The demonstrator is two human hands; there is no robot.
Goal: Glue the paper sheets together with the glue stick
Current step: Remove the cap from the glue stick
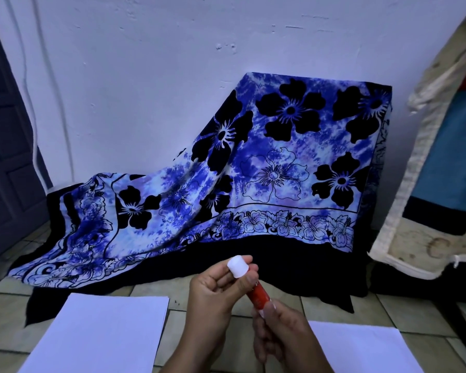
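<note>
Tilted glue stick, long axis near-right to far-left, cap end up; left hand pinches white cap, right hand grips red body.

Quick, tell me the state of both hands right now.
Left hand: pinching the white cap.
Right hand: gripping the red glue stick by its body.

No text is legible; the print on the red glue stick is too blurred.
</note>
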